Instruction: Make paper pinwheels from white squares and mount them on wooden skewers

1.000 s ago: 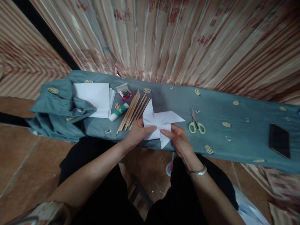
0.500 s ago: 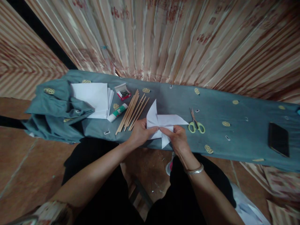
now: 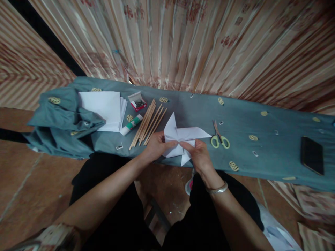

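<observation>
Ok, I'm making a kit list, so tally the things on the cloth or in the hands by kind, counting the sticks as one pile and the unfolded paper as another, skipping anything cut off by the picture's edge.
Pinwheel: 1
Scissors: 1
Tube: 1
Box: 1
Stick pile: 1
Paper pile: 1
Phone: 1
Total: 7

The trousers are black and plain, and look wide at the knees. A shiny silver bracelet — a round band — goes about the right wrist. The left sleeve is pale with darker patches — its pattern is blurry.
</observation>
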